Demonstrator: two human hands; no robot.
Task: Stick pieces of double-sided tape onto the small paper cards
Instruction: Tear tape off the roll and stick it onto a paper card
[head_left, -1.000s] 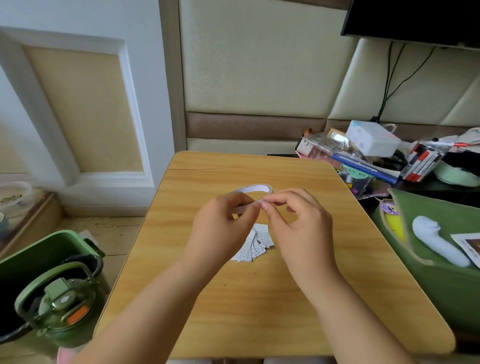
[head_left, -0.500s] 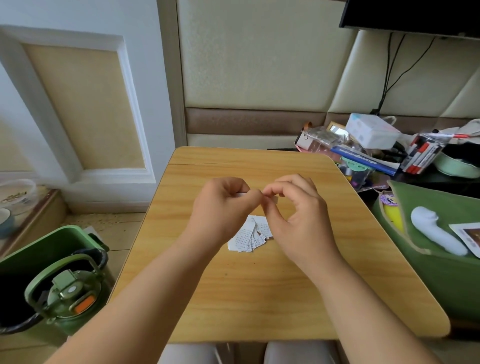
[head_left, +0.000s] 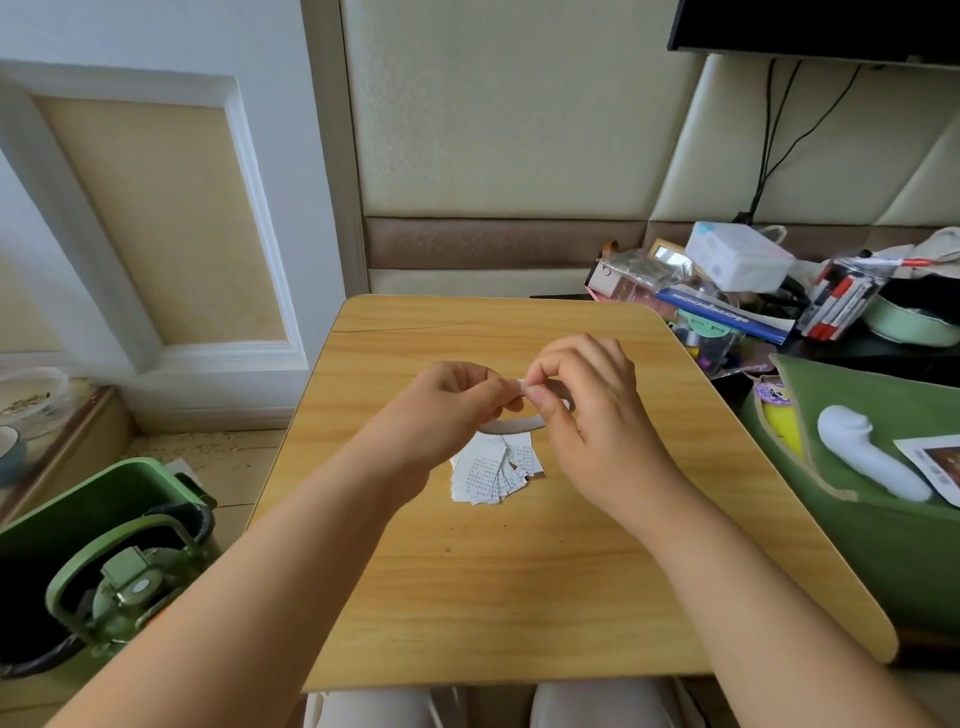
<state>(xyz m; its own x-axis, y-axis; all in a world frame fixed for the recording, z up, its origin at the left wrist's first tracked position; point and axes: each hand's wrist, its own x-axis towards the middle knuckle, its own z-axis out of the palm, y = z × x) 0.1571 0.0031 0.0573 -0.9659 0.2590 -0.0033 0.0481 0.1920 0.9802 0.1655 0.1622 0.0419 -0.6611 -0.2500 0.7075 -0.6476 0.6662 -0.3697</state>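
Centrally, both hands' fingers (head_left: 540, 400) pinch tape (head_left: 511, 426) above cards (head_left: 488, 473).

The cards (head_left: 496, 470) lie fanned at the table's (head_left: 519, 597) centre. Both hands (head_left: 447, 410) hover just above them toward twelve o'clock. A bucket (head_left: 78, 545) stands at eight o'clock on the floor.

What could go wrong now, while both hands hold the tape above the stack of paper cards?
1. The left hand and right hand pinch the tape roll very close together, so the freed end may fold and stick to a finger or to itself.
2. The paper cards lie in a loose fan directly under the hands; a dangling sticky end might catch several cards at once.
3. The cards overlap, so lifting one may scatter the others on the table.
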